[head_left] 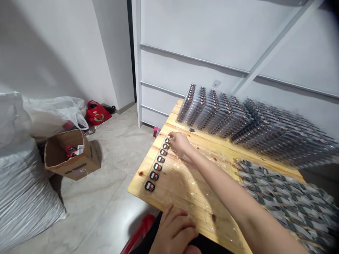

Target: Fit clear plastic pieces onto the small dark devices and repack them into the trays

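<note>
My right hand (179,142) reaches far across the wooden table (185,190) to the upper end of a clear plastic tray (174,165). Its fingers curl in a pinch at the top of a row of small dark oval parts (158,166) along the tray's left side. What they pinch is too small to name. My left hand (173,231) rests at the table's near edge, fingers curled loosely, with nothing visible in it.
Stacks of filled trays (212,111) stand along the table's back edge by a white metal frame (137,63). Loose grey pieces (280,197) lie piled at the right. On the floor at the left are an open cardboard box (70,155), white sacks (18,176) and a red bag (97,113).
</note>
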A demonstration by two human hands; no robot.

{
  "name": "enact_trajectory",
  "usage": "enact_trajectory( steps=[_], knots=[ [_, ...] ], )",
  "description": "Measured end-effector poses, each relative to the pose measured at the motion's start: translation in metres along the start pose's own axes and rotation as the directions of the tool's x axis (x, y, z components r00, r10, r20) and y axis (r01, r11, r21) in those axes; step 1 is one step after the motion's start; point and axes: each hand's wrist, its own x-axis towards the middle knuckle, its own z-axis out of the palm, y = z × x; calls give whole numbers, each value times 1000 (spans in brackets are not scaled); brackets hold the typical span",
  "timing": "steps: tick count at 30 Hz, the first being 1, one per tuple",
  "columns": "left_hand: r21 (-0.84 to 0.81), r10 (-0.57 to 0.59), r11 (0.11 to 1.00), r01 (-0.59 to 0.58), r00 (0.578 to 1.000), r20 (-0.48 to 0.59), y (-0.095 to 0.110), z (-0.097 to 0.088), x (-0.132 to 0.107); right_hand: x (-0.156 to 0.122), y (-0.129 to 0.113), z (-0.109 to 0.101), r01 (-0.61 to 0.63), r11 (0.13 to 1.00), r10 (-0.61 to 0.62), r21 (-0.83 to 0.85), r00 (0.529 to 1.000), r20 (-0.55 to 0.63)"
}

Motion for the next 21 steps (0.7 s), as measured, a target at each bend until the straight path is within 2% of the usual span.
enact_trajectory(
  steps=[5, 13, 21],
  knots=[
    [2, -2, 1000, 2, 999, -54, -7, -6, -1, 4, -4, 7, -18, 998, 20, -53, 999, 38],
    [-36, -9, 999, 8, 999, -37, -11, -10, -3, 6, -14, 11, -63, 989, 68, -133, 997, 40],
    [-28, -11, 1000, 10, 999, -51, -11, -10, 0, 6, -16, 13, -55, 988, 61, -147, 998, 35]
  ],
)
